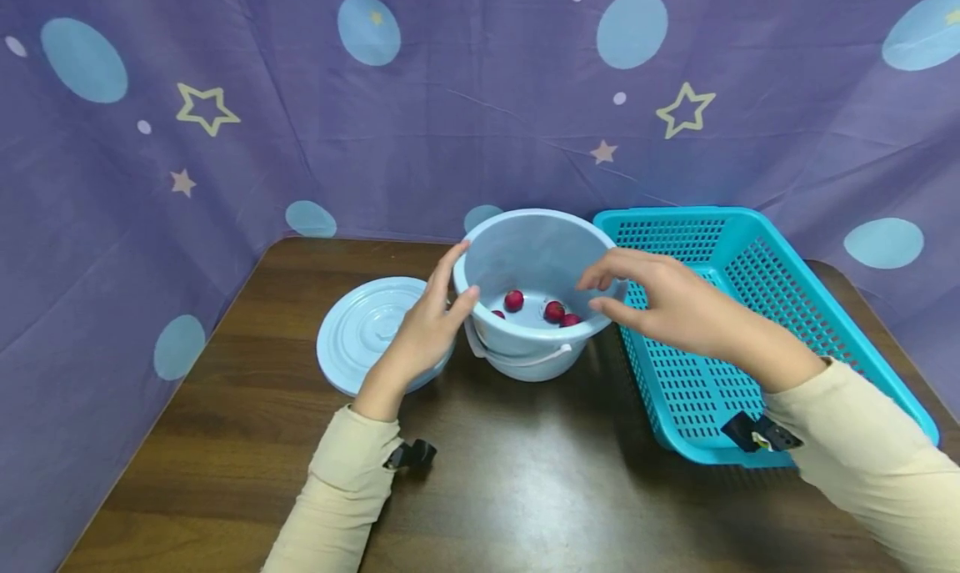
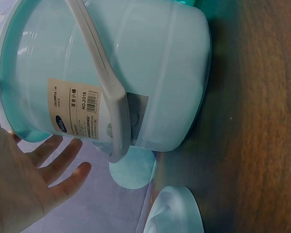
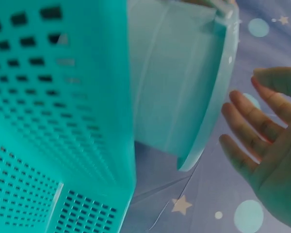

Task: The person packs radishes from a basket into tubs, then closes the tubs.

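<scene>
A pale blue bucket (image 1: 525,339) stands upright on the table, several small dark red balls or fruits (image 1: 553,311) lying on its bottom. My left hand (image 1: 431,327) touches the left side of its rim, with fingers spread and rather straight. In the left wrist view the bucket's wall (image 2: 150,53) carries a paper label (image 2: 75,109) beside the hanging handle (image 2: 99,58). Over the right part of the rim hovers my right hand (image 1: 652,294), fingers loosely bent and nothing between them. The right wrist view shows that hand (image 3: 271,141) apart from the bucket rim (image 3: 218,97).
To the right sits a turquoise perforated basket (image 1: 832,314), close beside the bucket. A round pale blue lid (image 1: 352,331) lies left of the bucket, partly behind my left hand. The brown wooden table (image 1: 510,490) backs onto a purple patterned cloth (image 1: 480,98).
</scene>
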A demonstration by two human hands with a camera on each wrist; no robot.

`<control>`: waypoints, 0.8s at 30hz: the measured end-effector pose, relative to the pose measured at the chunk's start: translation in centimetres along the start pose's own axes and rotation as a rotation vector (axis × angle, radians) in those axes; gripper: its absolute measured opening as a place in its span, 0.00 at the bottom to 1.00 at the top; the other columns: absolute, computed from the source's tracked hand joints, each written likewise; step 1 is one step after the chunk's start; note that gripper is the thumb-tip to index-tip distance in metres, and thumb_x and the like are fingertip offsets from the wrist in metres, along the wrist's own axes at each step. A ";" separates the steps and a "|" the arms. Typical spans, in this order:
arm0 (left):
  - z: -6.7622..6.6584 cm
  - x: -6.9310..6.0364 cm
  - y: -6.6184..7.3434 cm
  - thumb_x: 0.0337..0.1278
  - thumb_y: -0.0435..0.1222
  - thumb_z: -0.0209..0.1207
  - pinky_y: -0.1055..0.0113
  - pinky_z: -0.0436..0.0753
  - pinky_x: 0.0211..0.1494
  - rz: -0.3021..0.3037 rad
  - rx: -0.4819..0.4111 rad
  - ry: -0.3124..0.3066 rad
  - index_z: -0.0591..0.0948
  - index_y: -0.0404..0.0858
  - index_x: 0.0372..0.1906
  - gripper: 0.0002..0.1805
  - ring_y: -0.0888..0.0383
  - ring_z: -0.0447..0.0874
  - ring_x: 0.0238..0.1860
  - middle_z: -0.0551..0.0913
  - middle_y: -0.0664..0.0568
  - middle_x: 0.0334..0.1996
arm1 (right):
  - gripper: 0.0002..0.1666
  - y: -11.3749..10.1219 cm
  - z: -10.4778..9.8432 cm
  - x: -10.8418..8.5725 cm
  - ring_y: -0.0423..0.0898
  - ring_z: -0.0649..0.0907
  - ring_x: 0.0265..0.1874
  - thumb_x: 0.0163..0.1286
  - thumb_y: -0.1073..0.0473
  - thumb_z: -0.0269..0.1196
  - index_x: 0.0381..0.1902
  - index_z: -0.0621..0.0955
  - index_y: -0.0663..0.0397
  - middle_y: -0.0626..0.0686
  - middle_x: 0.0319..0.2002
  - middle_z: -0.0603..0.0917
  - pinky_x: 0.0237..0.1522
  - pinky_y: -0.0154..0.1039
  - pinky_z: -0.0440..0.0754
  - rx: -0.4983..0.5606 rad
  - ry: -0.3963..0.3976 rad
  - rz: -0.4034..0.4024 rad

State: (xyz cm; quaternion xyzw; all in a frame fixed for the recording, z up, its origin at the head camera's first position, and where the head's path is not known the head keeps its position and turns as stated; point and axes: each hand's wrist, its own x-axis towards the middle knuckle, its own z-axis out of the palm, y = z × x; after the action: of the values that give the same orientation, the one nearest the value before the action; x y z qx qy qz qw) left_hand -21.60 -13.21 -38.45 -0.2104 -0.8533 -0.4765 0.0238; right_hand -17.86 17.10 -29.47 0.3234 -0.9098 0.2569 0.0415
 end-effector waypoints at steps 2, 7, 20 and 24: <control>-0.1 0.0 0.0 0.69 0.65 0.41 0.32 0.60 0.65 -0.007 0.003 -0.003 0.46 0.68 0.78 0.36 0.45 0.55 0.74 0.46 0.59 0.78 | 0.14 -0.6 0.0 -0.3 0.42 0.79 0.46 0.69 0.60 0.66 0.51 0.82 0.46 0.43 0.47 0.82 0.46 0.47 0.80 0.002 0.022 0.002; -0.3 -0.1 -0.2 0.69 0.66 0.41 0.34 0.56 0.68 -0.003 0.005 -0.015 0.41 0.69 0.78 0.39 0.49 0.48 0.76 0.43 0.63 0.78 | 0.13 -2.0 0.7 -1.0 0.43 0.80 0.46 0.69 0.61 0.66 0.51 0.82 0.46 0.42 0.46 0.83 0.46 0.46 0.79 0.025 0.075 0.004; -2.6 -0.4 -0.5 0.70 0.65 0.37 0.49 0.68 0.63 0.124 -0.001 0.071 0.53 0.52 0.79 0.40 0.50 0.66 0.67 0.62 0.49 0.72 | 0.15 -5.6 4.3 -1.8 0.40 0.81 0.44 0.67 0.67 0.66 0.50 0.82 0.49 0.41 0.45 0.83 0.48 0.39 0.79 0.222 0.296 -0.121; -3.7 -0.8 -0.6 0.76 0.57 0.40 0.50 0.66 0.63 0.132 0.005 0.096 0.57 0.48 0.78 0.34 0.50 0.65 0.67 0.63 0.48 0.71 | 0.16 -6.7 5.8 -1.6 0.41 0.80 0.43 0.66 0.70 0.65 0.50 0.82 0.53 0.45 0.45 0.83 0.45 0.39 0.78 0.317 0.334 -0.188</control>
State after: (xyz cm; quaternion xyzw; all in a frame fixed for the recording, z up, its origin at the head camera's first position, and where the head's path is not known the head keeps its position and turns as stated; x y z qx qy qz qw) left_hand -21.71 -16.73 -37.11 -0.2430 -0.8367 -0.4812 0.0967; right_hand -11.97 10.77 -31.92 0.3623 -0.8043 0.4415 0.1639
